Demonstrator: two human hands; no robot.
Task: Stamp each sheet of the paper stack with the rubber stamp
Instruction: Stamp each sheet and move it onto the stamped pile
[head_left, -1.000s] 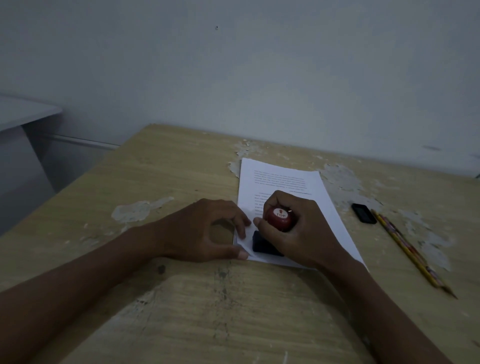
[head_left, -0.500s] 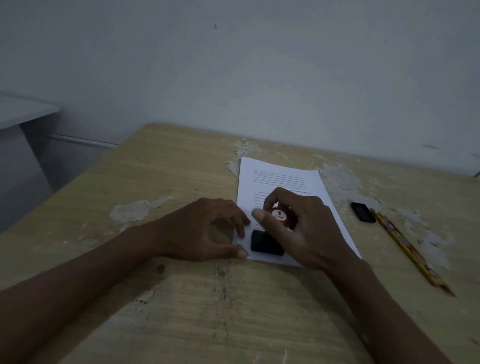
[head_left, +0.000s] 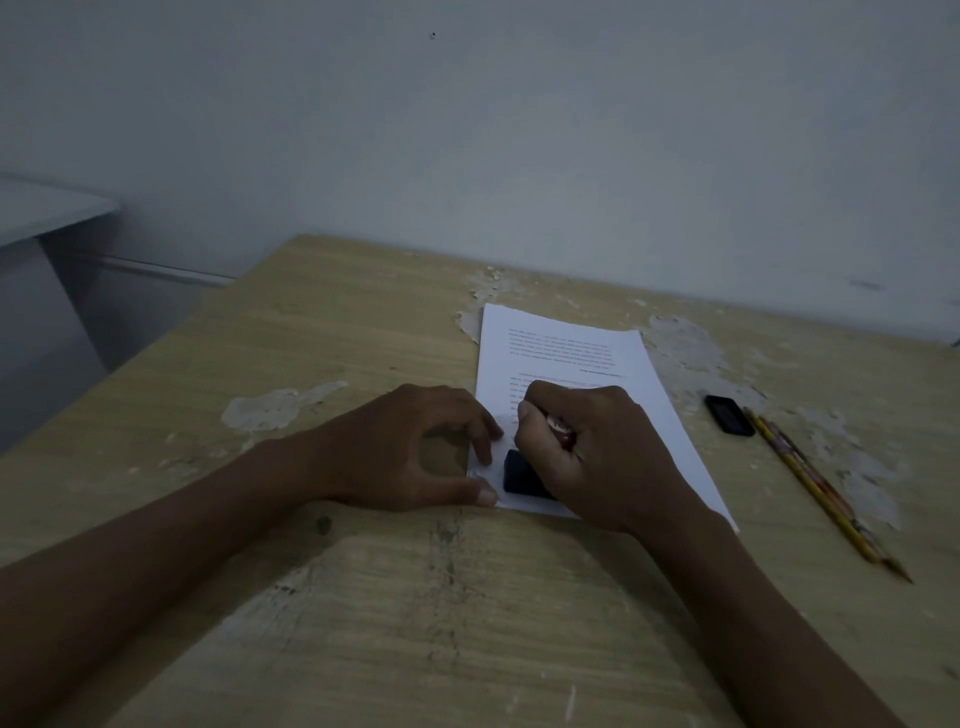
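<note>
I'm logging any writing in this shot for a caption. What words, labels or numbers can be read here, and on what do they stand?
Nothing can be read with certainty.
Top sheet of the paper stack: printed lines, upside down to the camera and too small to read.
Red knob of the rubber stamp, held in the right hand: white lettering, mostly covered by fingers and blurred.
Pencil: patterned, no legible text.
Small black object: no marking visible.

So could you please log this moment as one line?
right hand grips red-knobbed black rubber stamp on white paper stack | left hand steadies stack corner
</note>
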